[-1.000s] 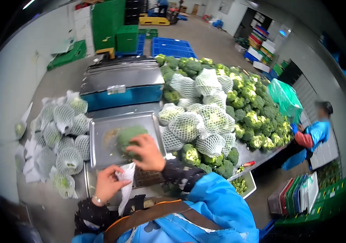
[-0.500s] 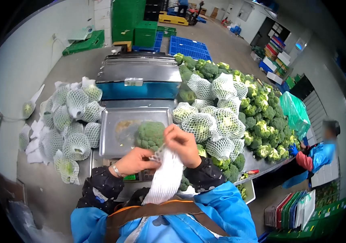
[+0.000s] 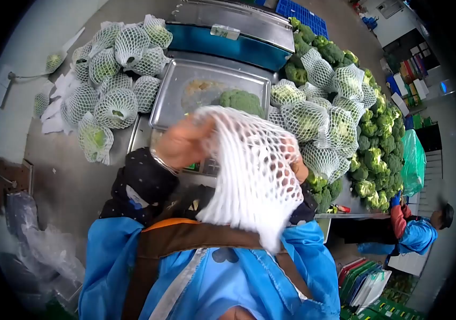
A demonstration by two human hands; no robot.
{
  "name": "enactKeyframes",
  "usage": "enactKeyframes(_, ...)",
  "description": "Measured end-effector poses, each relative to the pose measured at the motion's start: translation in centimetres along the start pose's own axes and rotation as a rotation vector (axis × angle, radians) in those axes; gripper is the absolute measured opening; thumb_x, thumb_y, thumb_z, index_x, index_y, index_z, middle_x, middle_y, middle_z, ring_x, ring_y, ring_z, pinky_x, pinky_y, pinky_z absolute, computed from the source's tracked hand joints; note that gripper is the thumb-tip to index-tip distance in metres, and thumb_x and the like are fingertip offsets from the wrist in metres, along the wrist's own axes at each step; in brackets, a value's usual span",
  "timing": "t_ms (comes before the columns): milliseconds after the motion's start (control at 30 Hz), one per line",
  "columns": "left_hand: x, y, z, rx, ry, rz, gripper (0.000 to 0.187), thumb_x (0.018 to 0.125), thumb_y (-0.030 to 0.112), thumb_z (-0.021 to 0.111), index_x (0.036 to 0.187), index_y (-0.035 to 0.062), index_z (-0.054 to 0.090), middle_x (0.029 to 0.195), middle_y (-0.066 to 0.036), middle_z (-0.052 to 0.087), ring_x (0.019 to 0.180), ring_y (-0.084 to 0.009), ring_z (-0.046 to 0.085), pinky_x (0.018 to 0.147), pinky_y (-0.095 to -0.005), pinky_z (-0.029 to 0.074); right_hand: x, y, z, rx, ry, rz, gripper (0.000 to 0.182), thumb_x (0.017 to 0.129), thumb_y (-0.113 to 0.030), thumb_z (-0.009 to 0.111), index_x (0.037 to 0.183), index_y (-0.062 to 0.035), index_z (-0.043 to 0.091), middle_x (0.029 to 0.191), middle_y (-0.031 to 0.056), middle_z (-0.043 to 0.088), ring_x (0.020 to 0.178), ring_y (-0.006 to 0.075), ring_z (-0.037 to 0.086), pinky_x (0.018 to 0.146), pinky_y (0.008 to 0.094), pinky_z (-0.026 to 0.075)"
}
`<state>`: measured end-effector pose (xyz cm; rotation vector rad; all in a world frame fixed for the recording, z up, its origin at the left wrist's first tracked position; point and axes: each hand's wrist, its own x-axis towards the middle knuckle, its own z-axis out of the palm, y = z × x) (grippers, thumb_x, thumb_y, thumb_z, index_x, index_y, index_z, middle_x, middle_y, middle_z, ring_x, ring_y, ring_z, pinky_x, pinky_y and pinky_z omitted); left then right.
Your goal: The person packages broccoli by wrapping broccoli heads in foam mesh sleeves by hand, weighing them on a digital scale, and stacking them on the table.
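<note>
A white foam net sleeve [image 3: 252,170] is stretched wide between my two hands, its lower end hanging over my apron. My left hand [image 3: 182,141], blurred by motion, grips the sleeve's left edge, with some fingers hidden by the mesh. On the opposite edge is my right hand [image 3: 298,166], mostly behind the netting, with fingers showing through the holes. Just beyond the sleeve, a bare broccoli head [image 3: 241,100] rests on the metal scale tray [image 3: 169,96], partly covered by the netting.
Netted broccoli [image 3: 116,106] is piled on the left, and more netted heads [image 3: 305,120] lie right of the tray. Bare broccoli [image 3: 382,154] is heaped farther right, near a co-worker [image 3: 417,232]. A metal housing [image 3: 233,32] stands behind the tray. A red-handled tool [image 3: 341,208] lies near the table edge.
The narrow, bunched sleeve is now spread wide, and my hands have moved apart. The view has tilted down, and the broccoli on the tray is now partly behind the netting.
</note>
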<state>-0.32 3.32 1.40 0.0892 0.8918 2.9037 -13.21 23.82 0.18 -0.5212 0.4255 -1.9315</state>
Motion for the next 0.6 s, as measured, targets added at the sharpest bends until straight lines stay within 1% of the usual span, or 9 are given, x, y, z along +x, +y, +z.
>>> enactKeyframes(100, -2.6, -2.0, -1.3, 0.042, 0.317, -0.007, 0.031, 0.089, 0.018, 0.055, 0.114, 0.0001, 0.053, 0.102, -0.006, 0.062, 0.089, -0.0129, 0.060, 0.081, -0.0301, 0.047, -2.0, 0.6, -0.8, -0.257, 0.255, 0.056, 0.054, 0.073, -0.011, 0.070, 0.119, 0.0045, 0.047, 0.108, 0.0140, 0.060, 0.094, 0.0216, 0.061, 0.083, 0.0340, 0.049)
enactKeyframes(167, -2.9, -3.9, -3.9, 0.342, 0.492, -0.030, 0.029, 0.085, 0.006, 0.052, 0.112, -0.0046, 0.054, 0.095, -0.006, 0.064, 0.077, -0.0100, 0.062, 0.067, -0.0224, 0.050, -3.3, 2.2, -4.3, -0.915, 0.541, 0.043, 0.014, 0.071, 0.000, 0.063, 0.081, 0.0011, 0.054, 0.073, 0.0018, 0.059, 0.066, 0.0074, 0.053, 0.063, 0.0221, 0.043)
enactKeyframes(233, -1.8, -4.3, -7.3, 0.743, 0.664, 0.067, 0.031, 0.079, 0.001, 0.049, 0.109, -0.0043, 0.057, 0.088, -0.004, 0.064, 0.069, -0.0072, 0.059, 0.058, -0.0186, 0.047, -3.5, 3.9, -7.3, -1.328, 0.628, -0.190, 0.018, 0.069, 0.003, 0.063, 0.075, -0.0006, 0.047, 0.066, 0.0003, 0.054, 0.062, 0.0054, 0.047, 0.059, 0.0209, 0.040)
enactKeyframes(300, 0.9, -3.2, -6.9, 1.073, 0.702, 0.316, 0.033, 0.073, 0.000, 0.048, 0.104, 0.0017, 0.060, 0.085, -0.004, 0.064, 0.063, -0.0082, 0.055, 0.056, -0.0205, 0.042, -1.4, 3.8, -8.2, -1.507, 0.632, -0.429, 0.027, 0.070, 0.003, 0.060, 0.093, -0.0003, 0.047, 0.073, 0.0079, 0.057, 0.064, 0.0106, 0.052, 0.061, 0.0250, 0.043)
enactKeyframes(400, 5.7, -2.4, -10.4, 1.359, 0.904, 0.317, 0.027, 0.074, 0.007, 0.047, 0.097, 0.0018, 0.060, 0.084, -0.017, 0.063, 0.066, -0.0259, 0.059, 0.062, -0.0356, 0.045, 1.9, 1.9, -8.1, -1.787, 0.737, -0.315, 0.060, 0.074, 0.002, 0.056, 0.129, -0.0048, 0.032, 0.089, 0.0214, 0.061, 0.076, 0.0316, 0.062, 0.066, 0.0350, 0.047)
enactKeyframes(467, 8.7, -2.5, -14.2, 1.537, 0.949, 0.221, 0.026, 0.076, 0.014, 0.048, 0.095, 0.0000, 0.059, 0.084, -0.026, 0.059, 0.075, -0.0381, 0.059, 0.070, -0.0434, 0.046, 3.8, 2.4, -10.2, -1.850, 0.698, -0.170, 0.051, 0.080, -0.008, 0.054, 0.128, -0.0023, 0.038, 0.096, 0.0227, 0.060, 0.087, 0.0330, 0.061, 0.075, 0.0365, 0.046)
enactKeyframes(500, 10.5, -2.5, -17.5, 1.686, 0.703, 0.123, 0.025, 0.077, 0.016, 0.048, 0.090, 0.0007, 0.062, 0.081, -0.028, 0.059, 0.078, -0.0403, 0.058, 0.071, -0.0488, 0.043, 4.4, 2.7, -13.3, -1.918, 0.600, -0.232, 0.047, 0.082, -0.012, 0.053, 0.126, -0.0014, 0.041, 0.100, 0.0221, 0.061, 0.091, 0.0319, 0.060, 0.078, 0.0359, 0.046)
enactKeyframes(567, 11.3, -1.3, -17.4, 2.084, 0.401, 0.147, 0.027, 0.078, 0.021, 0.052, 0.094, -0.0007, 0.060, 0.081, -0.028, 0.059, 0.086, -0.0435, 0.055, 0.075, -0.0453, 0.043, 5.2, 2.3, -17.3, -1.548, 0.740, -0.209, 0.047, 0.080, -0.010, 0.054, 0.126, -0.0060, 0.046, 0.099, 0.0259, 0.060, 0.090, 0.0387, 0.059, 0.078, 0.0403, 0.045)
enactKeyframes(600, 12.2, -0.1, -17.2, 2.101, 0.392, 0.166, 0.027, 0.078, 0.021, 0.052, 0.094, -0.0007, 0.060, 0.081, -0.028, 0.059, 0.086, -0.0435, 0.055, 0.075, -0.0453, 0.043, 4.7, 1.3, -13.3, -0.800, 0.668, -0.188, 0.053, 0.086, -0.023, 0.053, 0.136, -0.0133, 0.037, 0.115, 0.0164, 0.059, 0.111, 0.0307, 0.053, 0.096, 0.0343, 0.039)
